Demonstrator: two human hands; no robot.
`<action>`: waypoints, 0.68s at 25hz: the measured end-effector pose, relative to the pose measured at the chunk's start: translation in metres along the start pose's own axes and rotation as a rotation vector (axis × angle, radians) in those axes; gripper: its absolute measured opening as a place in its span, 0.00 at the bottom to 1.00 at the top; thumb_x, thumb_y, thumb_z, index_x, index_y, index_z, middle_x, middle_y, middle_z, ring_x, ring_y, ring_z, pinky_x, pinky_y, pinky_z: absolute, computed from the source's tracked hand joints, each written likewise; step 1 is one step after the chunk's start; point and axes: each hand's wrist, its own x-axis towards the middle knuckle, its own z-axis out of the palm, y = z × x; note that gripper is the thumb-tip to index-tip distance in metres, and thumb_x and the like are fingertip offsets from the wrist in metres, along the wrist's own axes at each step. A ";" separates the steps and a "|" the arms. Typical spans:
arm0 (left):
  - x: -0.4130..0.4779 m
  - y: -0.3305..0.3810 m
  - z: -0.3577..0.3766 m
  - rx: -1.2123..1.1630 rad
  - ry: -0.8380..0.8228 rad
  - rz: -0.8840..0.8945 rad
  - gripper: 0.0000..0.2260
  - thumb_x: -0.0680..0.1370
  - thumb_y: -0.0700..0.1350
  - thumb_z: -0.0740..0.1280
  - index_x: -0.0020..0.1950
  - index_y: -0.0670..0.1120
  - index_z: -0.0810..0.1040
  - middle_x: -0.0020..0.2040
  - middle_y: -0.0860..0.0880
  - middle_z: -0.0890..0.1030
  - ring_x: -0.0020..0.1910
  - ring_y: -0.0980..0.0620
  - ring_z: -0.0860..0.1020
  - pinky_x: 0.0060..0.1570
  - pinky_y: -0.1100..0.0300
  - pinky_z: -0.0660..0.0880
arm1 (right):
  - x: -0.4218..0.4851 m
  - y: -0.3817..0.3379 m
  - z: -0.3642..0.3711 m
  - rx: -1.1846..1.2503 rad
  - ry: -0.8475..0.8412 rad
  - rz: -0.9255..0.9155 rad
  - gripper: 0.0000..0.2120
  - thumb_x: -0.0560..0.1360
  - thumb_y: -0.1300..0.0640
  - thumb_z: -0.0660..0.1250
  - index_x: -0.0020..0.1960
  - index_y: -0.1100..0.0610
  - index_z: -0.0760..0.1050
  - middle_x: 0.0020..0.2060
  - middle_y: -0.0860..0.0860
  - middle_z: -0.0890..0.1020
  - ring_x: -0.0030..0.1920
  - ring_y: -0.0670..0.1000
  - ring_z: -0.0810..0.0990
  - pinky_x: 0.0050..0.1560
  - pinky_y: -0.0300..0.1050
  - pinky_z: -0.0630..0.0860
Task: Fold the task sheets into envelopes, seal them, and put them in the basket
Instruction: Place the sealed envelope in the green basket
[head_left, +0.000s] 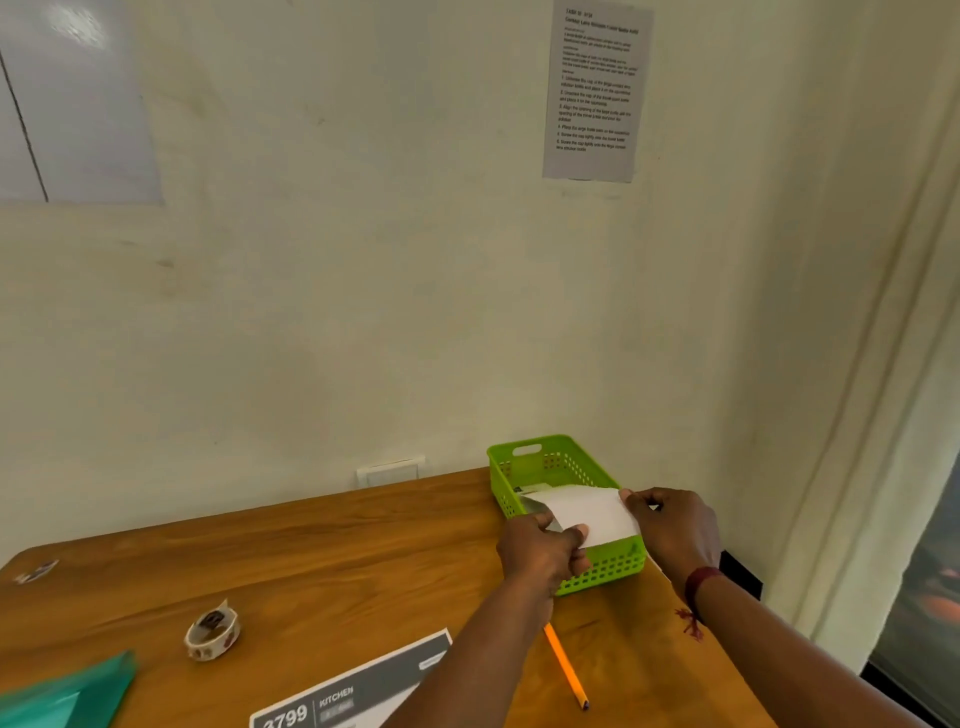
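Note:
A folded white paper envelope (589, 514) hangs just above the green plastic basket (556, 460) at the table's far right corner. My left hand (540, 553) pinches its near left edge between thumb and fingers. My right hand (672, 530) pinches its right end. Another folded white paper (535, 488) lies inside the basket, partly hidden by the held envelope. A printed task sheet (358, 686) with "3799 KITCHEN" lies at the near edge of the wooden table (337, 561).
A roll of patterned tape (212, 634) sits on the table's left part. An orange pencil (566, 667) lies beside my left forearm. A teal folder (67, 693) shows at the bottom left, a small tape scrap (36, 570) at the far left. A wall stands close behind the table.

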 end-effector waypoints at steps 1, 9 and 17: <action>0.004 -0.001 0.001 0.017 0.024 0.015 0.30 0.73 0.35 0.75 0.72 0.35 0.67 0.63 0.37 0.76 0.28 0.52 0.80 0.33 0.58 0.81 | 0.004 0.001 0.003 -0.026 -0.009 -0.007 0.12 0.75 0.45 0.69 0.46 0.52 0.85 0.42 0.52 0.85 0.41 0.53 0.79 0.40 0.48 0.78; 0.015 -0.008 -0.001 0.135 0.189 0.132 0.22 0.70 0.39 0.78 0.63 0.40 0.78 0.41 0.48 0.80 0.28 0.53 0.82 0.36 0.52 0.83 | 0.016 0.004 0.022 -0.178 -0.105 -0.058 0.24 0.76 0.41 0.65 0.29 0.56 0.75 0.24 0.50 0.75 0.28 0.51 0.74 0.29 0.44 0.67; 0.018 -0.022 -0.005 0.301 0.263 0.285 0.20 0.76 0.54 0.70 0.63 0.44 0.78 0.42 0.48 0.84 0.37 0.51 0.84 0.42 0.50 0.82 | 0.009 0.009 0.030 -0.374 -0.120 -0.223 0.21 0.78 0.39 0.59 0.37 0.51 0.80 0.32 0.49 0.75 0.33 0.50 0.74 0.33 0.46 0.72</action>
